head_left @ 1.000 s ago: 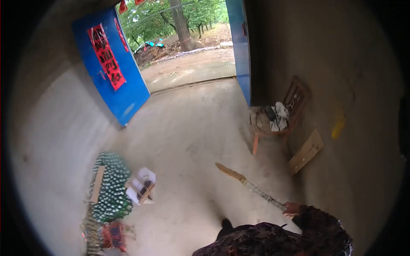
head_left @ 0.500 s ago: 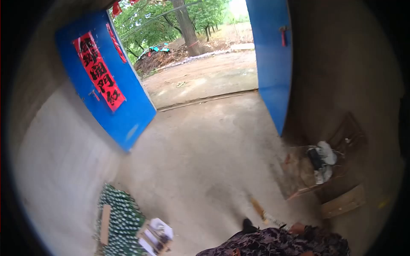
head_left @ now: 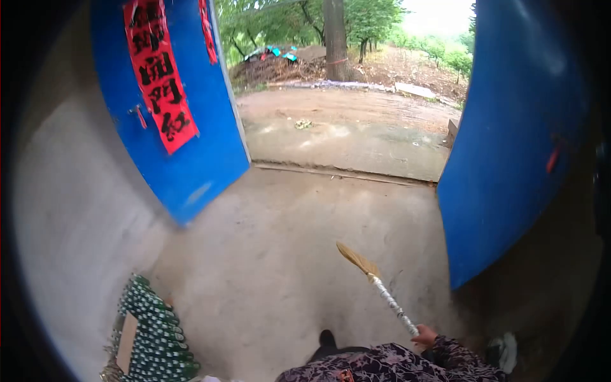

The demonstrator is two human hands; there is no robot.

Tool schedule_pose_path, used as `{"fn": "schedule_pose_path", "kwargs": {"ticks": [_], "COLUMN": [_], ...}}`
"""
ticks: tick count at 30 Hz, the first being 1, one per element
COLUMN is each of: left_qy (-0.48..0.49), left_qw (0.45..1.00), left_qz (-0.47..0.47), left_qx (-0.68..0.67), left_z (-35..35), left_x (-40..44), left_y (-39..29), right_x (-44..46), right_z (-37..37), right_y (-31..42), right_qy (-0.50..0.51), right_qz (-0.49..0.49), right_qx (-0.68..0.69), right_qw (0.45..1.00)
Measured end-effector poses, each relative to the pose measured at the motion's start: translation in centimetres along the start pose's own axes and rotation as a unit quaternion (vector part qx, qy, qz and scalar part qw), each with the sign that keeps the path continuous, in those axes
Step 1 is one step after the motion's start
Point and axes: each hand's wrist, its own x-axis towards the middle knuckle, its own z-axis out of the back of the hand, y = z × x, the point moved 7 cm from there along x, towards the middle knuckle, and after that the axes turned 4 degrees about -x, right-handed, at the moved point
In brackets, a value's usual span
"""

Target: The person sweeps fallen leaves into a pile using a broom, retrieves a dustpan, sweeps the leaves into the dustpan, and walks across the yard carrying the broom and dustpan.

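Observation:
My right hand (head_left: 425,336) is closed around the wrapped handle of a broom (head_left: 388,297), low at the right of the view. The broom points forward and to the left, and its straw head (head_left: 358,259) is over the bare concrete floor (head_left: 280,254); whether it touches the floor I cannot tell. A patterned dark sleeve covers that arm. My left hand is out of view. One dark shoe (head_left: 327,339) shows below the broom, at the bottom middle.
Two blue doors (head_left: 184,172) (head_left: 503,159) stand open on a doorway with a low sill (head_left: 344,173). Outside are a dirt yard and a tree trunk (head_left: 335,44). Stacked green bottles (head_left: 153,331) with a cardboard piece (head_left: 126,344) lie along the left wall. A white bag (head_left: 506,351) is at lower right.
I have moved closer to the doorway, and the view has levelled. The broom has come further into sight, held out ahead. The box on the left and the items on the right have mostly left view.

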Motion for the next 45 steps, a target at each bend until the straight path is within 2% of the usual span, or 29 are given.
{"fn": "schedule_pose_path", "kwargs": {"ticks": [2, 4, 5, 7, 11, 13, 14, 15, 16, 17, 18, 19, 20, 21, 22, 23, 24, 25, 27, 30, 31, 34, 37, 39, 40, 42, 45], "left_qy": [-0.004, -0.051, -0.052, 0.095, 0.133, 0.169, 0.179, 0.014, 0.017, 0.051, 0.083, 0.092, 0.095, 0.093, 0.095, 0.076, 0.057, 0.061, 0.049, 0.051, 0.066, 0.090, 0.095, 0.118, 0.123, 0.147, 0.199], "left_qw": [0.999, 0.991, 0.992, 0.994, 0.985, 0.983, 0.981, 0.975, 0.976, 0.988, 0.994, 0.993, 0.992, 0.982, 0.982, 0.974, 0.963, 0.964, 0.954, 0.966, 0.966, 0.968, 0.963, 0.953, 0.954, 0.949, 0.940], "left_qz": [0.007, -0.011, -0.011, 0.052, 0.082, 0.045, 0.020, -0.221, -0.218, -0.146, -0.074, -0.067, -0.016, 0.032, 0.035, 0.044, 0.052, 0.055, 0.063, 0.039, 0.053, 0.007, -0.004, -0.050, -0.045, -0.094, -0.078], "left_qx": [-0.042, -0.125, -0.113, 0.009, -0.067, -0.060, -0.064, -0.024, -0.010, 0.007, 0.014, 0.009, -0.077, -0.159, -0.162, -0.211, -0.257, -0.252, -0.288, -0.249, -0.245, -0.234, -0.252, -0.276, -0.271, -0.264, -0.265], "left_z": [0.3, 3.8, 6.1, 9.7, 9.7, 7.8, 6.9, 7.5, 8.2, 8.1, 7.7, 9.4, 12.1, 13.8, 14.1, 14.6, 14.8, 14.5, 14.0, 13.5, 13.5, 17.6, 19.8, 20.3, 20.1, 19.6, 17.0], "left_x": [7.1, 17.0, 21.0, 26.7, 39.5, 46.1, 49.7, 52.7, 56.7, 60.3, 63.3, 64.3, 65.2, 66.6, 68.9, 71.5, 74.7, 78.2, 85.3, 97.1, 99.5, 108.8, 115.9, 122.2, 125.3, 131.2, 139.3], "left_y": [-5.7, -12.5, -15.5, -28.6, -42.2, -47.0, -50.4, -54.0, -56.7, -57.7, -59.3, -64.5, -69.4, -73.3, -75.7, -77.4, -79.4, -81.6, -85.3, -91.8, -94.5, -106.5, -112.9, -117.6, -120.5, -126.9, -134.9], "right_x": [1.9, 5.6, 7.7, 10.1, 21.0, 29.4, 34.5, 39.2, 39.9, 42.8, 44.9, 49.0, 52.8, 57.2, 61.0, 64.2, 68.3, 71.7, 80.9, 86.6, 88.6, 94.9, 96.7, 99.5, 101.6, 107.3, 117.9], "right_z": [2.6, 4.1, 5.4, 7.9, 11.0, 14.2, 16.8, 18.4, 19.2, 21.7, 24.7, 27.2, 29.4, 30.6, 32.6, 34.6, 36.3, 38.1, 40.1, 43.5, 44.7, 47.0, 48.2, 49.5, 50.1, 51.6, 55.1], "right_y": [4.5, 6.9, 7.0, 11.3, 13.8, 16.5, 19.0, 21.6, 28.0, 29.5, 34.9, 37.9, 40.5, 40.7, 43.3, 46.1, 48.9, 52.5, 54.8, 64.8, 67.9, 75.9, 78.3, 79.5, 80.6, 83.3, 88.8], "right_qy": [0.010, 0.090, 0.065, 0.058, 0.020, 0.023, 0.016, 0.007, 0.008, 0.085, 0.075, 0.051, 0.058, 0.067, 0.082, 0.066, 0.079, 0.067, 0.058, 0.017, 0.018, 0.067, 0.070, 0.058, 0.051, 0.056, 0.031], "right_qz": [-0.047, -0.103, -0.122, -0.161, -0.182, -0.029, 0.058, 0.144, 0.215, -0.113, -0.147, -0.073, -0.039, -0.102, -0.082, -0.083, -0.042, -0.051, -0.026, -0.038, -0.058, -0.102, -0.143, -0.150, -0.151, -0.142, -0.149], "right_qx": [0.049, 0.173, 0.136, 0.133, 0.124, -0.022, -0.098, -0.166, -0.226, -0.005, 0.079, 0.082, 0.132, 0.282, 0.337, 0.349, 0.355, 0.334, 0.231, 0.280, 0.274, 0.365, 0.378, 0.369, 0.357, 0.347, 0.407], "right_qw": [0.998, 0.975, 0.981, 0.976, 0.975, 0.999, 0.993, 0.976, 0.950, 0.990, 0.983, 0.993, 0.989, 0.952, 0.934, 0.931, 0.931, 0.939, 0.971, 0.959, 0.960, 0.923, 0.912, 0.915, 0.920, 0.925, 0.901]}}
